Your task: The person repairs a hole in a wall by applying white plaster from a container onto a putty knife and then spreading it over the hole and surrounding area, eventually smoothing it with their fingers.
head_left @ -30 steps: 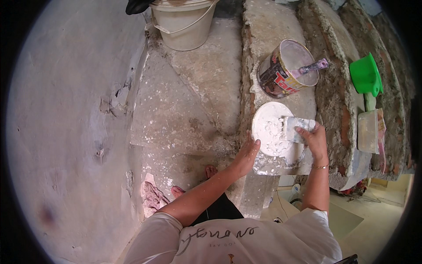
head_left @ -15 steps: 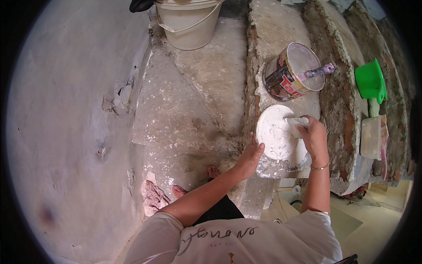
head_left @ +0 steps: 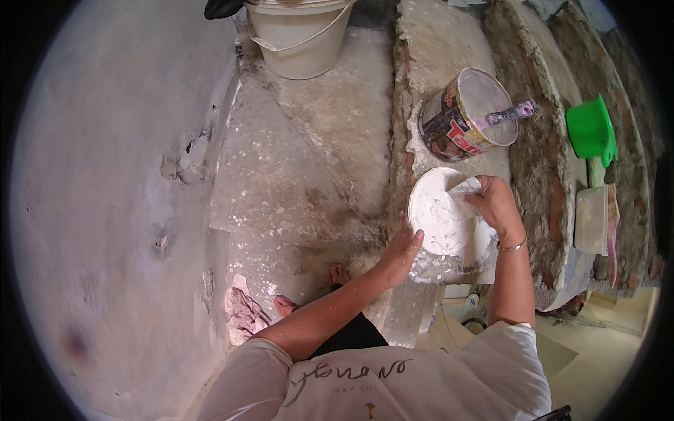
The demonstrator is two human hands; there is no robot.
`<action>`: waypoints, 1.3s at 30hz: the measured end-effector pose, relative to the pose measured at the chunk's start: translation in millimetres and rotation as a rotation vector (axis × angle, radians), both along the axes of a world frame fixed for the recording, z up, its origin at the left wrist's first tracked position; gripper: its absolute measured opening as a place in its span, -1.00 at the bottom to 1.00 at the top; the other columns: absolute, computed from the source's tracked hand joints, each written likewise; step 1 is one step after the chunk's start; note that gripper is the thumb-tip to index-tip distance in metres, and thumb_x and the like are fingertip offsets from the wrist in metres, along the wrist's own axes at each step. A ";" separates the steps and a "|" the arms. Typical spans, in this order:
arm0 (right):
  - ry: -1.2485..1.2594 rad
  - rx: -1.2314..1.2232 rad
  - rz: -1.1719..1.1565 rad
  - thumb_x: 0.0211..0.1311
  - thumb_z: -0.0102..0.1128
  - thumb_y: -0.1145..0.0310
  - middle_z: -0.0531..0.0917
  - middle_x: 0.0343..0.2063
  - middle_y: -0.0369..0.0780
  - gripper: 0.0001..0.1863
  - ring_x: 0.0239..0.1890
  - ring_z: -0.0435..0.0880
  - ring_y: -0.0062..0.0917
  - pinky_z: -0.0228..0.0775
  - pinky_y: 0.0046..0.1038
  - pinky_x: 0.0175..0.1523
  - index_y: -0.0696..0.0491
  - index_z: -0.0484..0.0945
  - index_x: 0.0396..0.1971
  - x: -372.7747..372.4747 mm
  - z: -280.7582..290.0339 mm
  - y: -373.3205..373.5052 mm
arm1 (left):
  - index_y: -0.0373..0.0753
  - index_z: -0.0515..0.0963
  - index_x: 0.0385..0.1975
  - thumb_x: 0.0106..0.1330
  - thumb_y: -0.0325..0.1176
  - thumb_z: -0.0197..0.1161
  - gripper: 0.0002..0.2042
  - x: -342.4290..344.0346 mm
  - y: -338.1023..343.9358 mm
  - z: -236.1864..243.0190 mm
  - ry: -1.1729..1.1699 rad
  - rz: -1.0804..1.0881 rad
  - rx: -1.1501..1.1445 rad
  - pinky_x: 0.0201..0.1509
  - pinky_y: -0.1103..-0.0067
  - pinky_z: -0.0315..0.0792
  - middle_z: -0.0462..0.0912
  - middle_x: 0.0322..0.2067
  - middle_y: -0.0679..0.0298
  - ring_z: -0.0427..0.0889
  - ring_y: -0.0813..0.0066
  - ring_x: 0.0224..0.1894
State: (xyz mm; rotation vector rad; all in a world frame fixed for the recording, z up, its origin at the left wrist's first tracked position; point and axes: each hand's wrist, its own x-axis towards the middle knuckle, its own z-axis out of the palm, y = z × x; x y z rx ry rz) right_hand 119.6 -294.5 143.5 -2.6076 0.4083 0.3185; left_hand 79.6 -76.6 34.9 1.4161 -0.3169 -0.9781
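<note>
A round white tub [head_left: 415, 197] of thick white paste [head_left: 442, 219] rests on a concrete step. My left hand [head_left: 400, 255] grips its near left rim, thumb on the edge and fingers mostly hidden behind the side. In my right hand [head_left: 497, 205], fingers closed, is a flat, paste-smeared scraper [head_left: 465, 187]; its blade is over the far right part of the tub. Whether the blade touches the paste, I cannot tell. Just beyond the tub stands a dark printed tin [head_left: 442, 126], with a pink-smeared brush [head_left: 511, 113] leaning across its mouth.
Rough steps [head_left: 526, 77] rise to the right. On them sit a green dipper [head_left: 588, 128] and a clear plastic box [head_left: 591, 219] beside a brush. A lidded bucket [head_left: 298, 45] stands at the far left. Crumpled cloth [head_left: 246, 312] lies near my feet, by the grey wall [head_left: 112, 210].
My right hand has moved slightly away from me with the scraper, and its blade has lifted toward the tub's far right rim. My left hand keeps its hold on the tub.
</note>
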 end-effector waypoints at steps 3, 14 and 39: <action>0.081 0.250 -0.112 -0.18 0.34 0.45 0.62 -0.53 -0.23 -0.74 -0.52 0.52 -0.64 0.37 -0.53 -0.35 0.22 0.56 -0.43 0.0 -0.4 -4.0 | -0.49 -0.31 0.21 0.29 0.17 -0.45 -0.22 0.6 0.1 -0.2 -0.001 0.000 -0.014 0.35 0.43 -0.38 -0.42 0.25 -0.16 -0.43 0.09 0.33; -0.041 0.564 -0.257 -0.17 0.37 0.46 0.62 -0.43 -0.23 -0.66 -0.43 0.53 -0.68 0.40 -0.59 -0.30 0.26 0.52 -0.34 -25.1 -28.5 -1.1 | -0.46 -0.27 0.22 0.31 0.13 -0.45 -0.26 -0.4 -2.6 6.2 -0.082 0.056 -0.027 0.35 0.42 -0.38 -0.39 0.25 -0.16 -0.43 0.07 0.33; -0.019 1.063 -0.606 0.02 0.24 0.39 0.58 -0.55 -0.31 -0.66 -0.76 0.41 -0.80 0.08 -0.73 -0.80 0.20 0.46 -0.20 -45.2 -44.2 0.8 | -0.46 -0.23 0.22 0.34 0.04 -0.44 -0.33 -1.8 1.6 11.6 -0.106 0.076 -0.008 0.35 0.44 -0.41 -0.38 0.26 -0.14 -0.46 0.12 0.33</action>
